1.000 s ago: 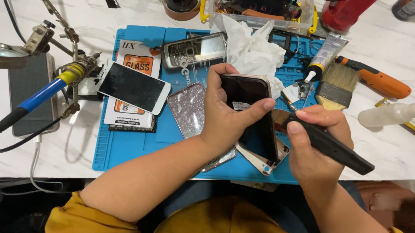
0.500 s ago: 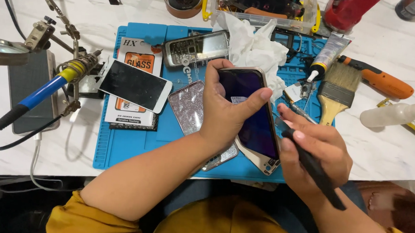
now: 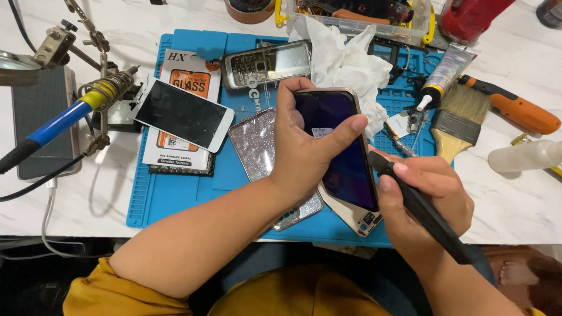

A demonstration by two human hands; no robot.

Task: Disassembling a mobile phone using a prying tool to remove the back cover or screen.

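The left hand (image 3: 306, 159) clamps the dark glass-fronted smartphone (image 3: 341, 148) over the blue silicone mat (image 3: 185, 192); the right hand's (image 3: 424, 202) fingers grip a black plastic pry tool (image 3: 421, 208) at the phone's 4 o'clock edge. Best kept shallow, phone pinned firmly.

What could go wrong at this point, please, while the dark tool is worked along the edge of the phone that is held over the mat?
The left hand holds the phone above the blue mat with only a thumb across its dark screen; it might slip as the right hand presses the black tool at its edge. The tool might also crack the glass. The soldering iron rests close by on its stand; a moving elbow might catch its cable.
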